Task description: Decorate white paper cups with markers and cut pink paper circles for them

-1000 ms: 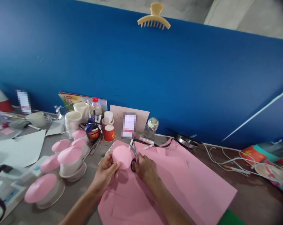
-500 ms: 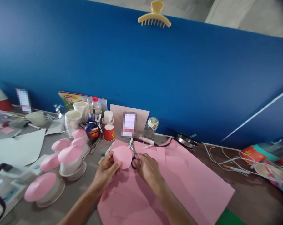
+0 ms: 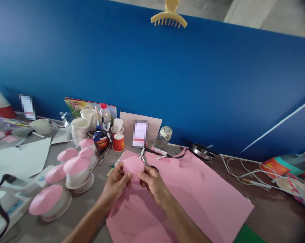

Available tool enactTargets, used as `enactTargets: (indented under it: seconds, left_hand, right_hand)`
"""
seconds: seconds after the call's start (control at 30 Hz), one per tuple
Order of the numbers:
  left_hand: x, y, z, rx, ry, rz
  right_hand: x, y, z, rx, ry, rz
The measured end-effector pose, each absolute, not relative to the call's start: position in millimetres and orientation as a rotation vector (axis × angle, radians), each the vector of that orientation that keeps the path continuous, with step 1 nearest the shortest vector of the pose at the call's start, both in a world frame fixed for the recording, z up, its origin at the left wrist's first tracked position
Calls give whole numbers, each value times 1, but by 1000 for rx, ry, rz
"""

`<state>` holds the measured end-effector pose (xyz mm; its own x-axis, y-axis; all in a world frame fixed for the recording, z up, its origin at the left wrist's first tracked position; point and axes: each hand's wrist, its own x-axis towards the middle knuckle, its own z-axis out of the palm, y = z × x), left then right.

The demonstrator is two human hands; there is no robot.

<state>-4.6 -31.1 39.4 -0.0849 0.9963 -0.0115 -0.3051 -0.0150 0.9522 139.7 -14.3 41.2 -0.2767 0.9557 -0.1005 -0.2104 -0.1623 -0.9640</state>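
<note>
A round pink paper disc is held up between both hands. My left hand pinches its left and lower edge, thumb in front. On the opposite side my right hand grips the right edge between thumb and fingers. Just behind the right hand lie the scissors, partly hidden, resting on the pink paper sheets. Left of my hands stand several white cups with pink domed tops, some on pale saucer-like bases.
A small red paper cup, a phone and a lidded glass jar stand along the blue partition. Black tape rolls and white cables lie to the right. White paper lies at left.
The right hand has let go of the scissors, which now lie on the pink paper. It has moved left and taken hold of the disc's right edge. The left hand keeps its grip.
</note>
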Motion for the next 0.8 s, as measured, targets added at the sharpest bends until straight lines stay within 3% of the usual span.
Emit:
enactTargets:
  seconds: [0.37, 0.8]
  left_hand:
    - [-5, -33, 41, 973, 1013, 1364]
    - [-2, -34, 42, 1000, 978, 1362]
  right_hand:
    - [138, -23, 42, -1140, -1508, 902]
    - [131, -27, 26, -1083, -1458, 884]
